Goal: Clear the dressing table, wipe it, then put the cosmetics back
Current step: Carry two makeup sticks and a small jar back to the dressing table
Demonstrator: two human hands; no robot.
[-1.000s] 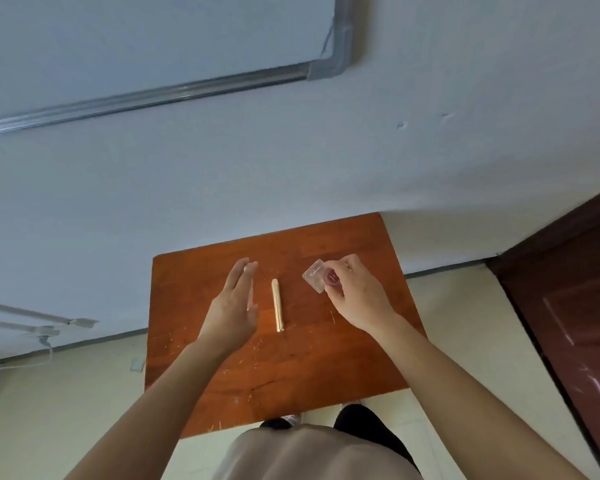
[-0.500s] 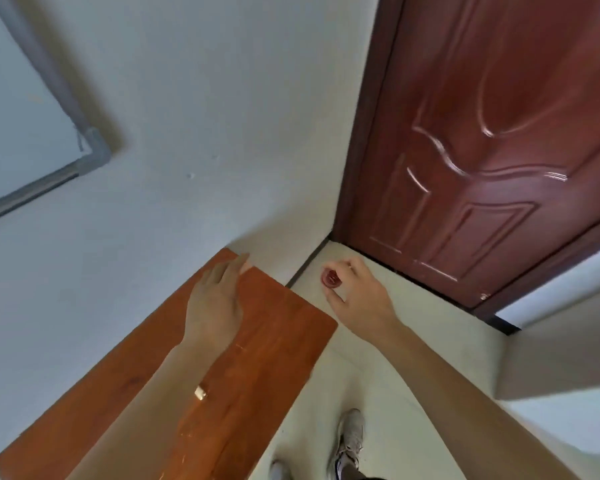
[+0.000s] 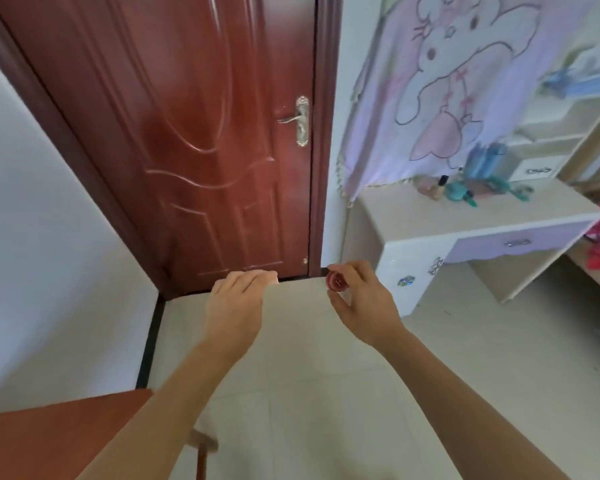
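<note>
Head view: the right hand [image 3: 361,303], near centre, pinches a small red cosmetic pot [image 3: 336,282] between thumb and fingertips over the floor, and the left hand [image 3: 236,306] at its nine o'clock hangs loose-fingered and empty. At two o'clock stands the dressing table [image 3: 430,216], well apart from both hands, with bottles [image 3: 465,192] clustered along its back edge. A brown wooden table [image 3: 49,438] shows at seven o'clock and a door [image 3: 187,133] at eleven.

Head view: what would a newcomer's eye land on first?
The dark red door fills the upper left-centre. Low in the middle, the right grip pinches a small red cosmetic above the floor, with the left grip open beside it. At right, the pale dressing table holds blurred bottles at its back, under a cartoon cloth.
</note>
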